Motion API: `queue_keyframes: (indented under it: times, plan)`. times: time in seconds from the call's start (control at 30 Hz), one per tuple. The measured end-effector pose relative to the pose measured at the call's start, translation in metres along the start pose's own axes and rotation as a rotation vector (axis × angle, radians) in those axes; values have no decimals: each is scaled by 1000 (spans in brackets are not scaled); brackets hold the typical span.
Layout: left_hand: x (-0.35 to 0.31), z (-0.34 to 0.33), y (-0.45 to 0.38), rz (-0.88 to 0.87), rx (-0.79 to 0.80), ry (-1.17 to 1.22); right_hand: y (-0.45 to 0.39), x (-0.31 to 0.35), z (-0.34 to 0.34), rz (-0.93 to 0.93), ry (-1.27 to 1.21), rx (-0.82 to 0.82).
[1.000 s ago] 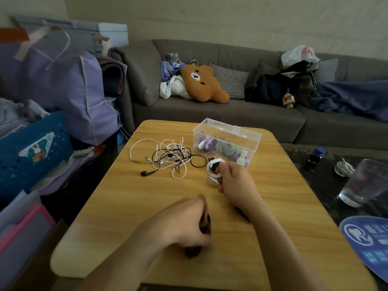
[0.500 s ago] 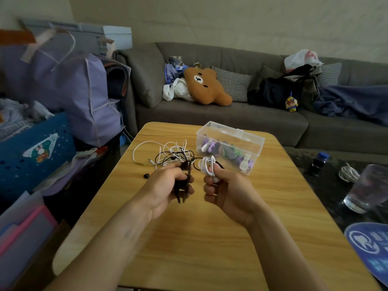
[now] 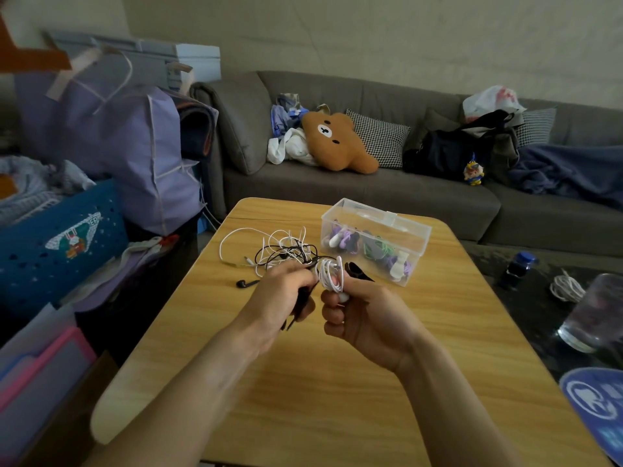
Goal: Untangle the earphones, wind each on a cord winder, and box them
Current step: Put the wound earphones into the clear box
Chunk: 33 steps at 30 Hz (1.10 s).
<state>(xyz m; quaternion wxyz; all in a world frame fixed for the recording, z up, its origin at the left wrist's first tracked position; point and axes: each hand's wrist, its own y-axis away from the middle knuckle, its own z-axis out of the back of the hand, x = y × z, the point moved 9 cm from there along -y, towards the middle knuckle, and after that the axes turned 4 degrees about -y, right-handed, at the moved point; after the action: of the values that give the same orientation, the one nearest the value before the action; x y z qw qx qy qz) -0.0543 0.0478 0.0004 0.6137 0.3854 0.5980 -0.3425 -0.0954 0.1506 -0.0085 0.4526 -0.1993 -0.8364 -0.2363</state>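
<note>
My left hand (image 3: 279, 298) grips a black cord winder (image 3: 303, 299) above the middle of the wooden table (image 3: 337, 399). My right hand (image 3: 364, 318) holds a coiled white earphone (image 3: 332, 274) close beside it. Behind both hands lies a tangle of white and black earphone cables (image 3: 279, 249), with a black earbud (image 3: 243, 283) at its front left. A clear plastic box (image 3: 376, 239) stands at the back right of the table and contains several wound earphones. Another black winder (image 3: 359, 273) lies just behind my right hand.
A grey sofa (image 3: 371, 193) with a bear cushion (image 3: 337, 143) and bags runs behind the table. Storage bags and a blue crate (image 3: 60, 244) crowd the left. To the right a dark table holds a glass (image 3: 593, 315), a small bottle (image 3: 517, 269) and a white cable coil (image 3: 568, 288).
My left hand rose from the table's near edge with the black winder and came up beside my right hand, which lifted the white coil off the table.
</note>
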Motion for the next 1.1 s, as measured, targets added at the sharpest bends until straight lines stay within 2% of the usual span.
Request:
queue_keyframes:
  times: [0.27, 0.43, 0.57, 0.83, 0.9, 1.0, 1.1]
  plan:
    - [3, -9, 1, 8, 165, -29, 4, 5, 4, 57, 441, -57]
    - [8, -9, 2, 43, 209, -31, 5, 8, 9, 68, 825, -105]
    - [11, -12, 4, 59, 313, -37, 7, 11, 7, 76, 1093, -113]
    - [16, -13, 7, 102, 426, -56, 9, 15, 2, 109, 1419, -106]
    - [18, -14, 7, 132, 425, 14, 8, 12, 1, 111, 1470, -124]
    - [20, -13, 4, 149, 342, 98, 6, 9, -4, 182, 1575, -177]
    - [15, -13, 2, 69, 295, -14, 6, 10, -9, 244, 1600, -188]
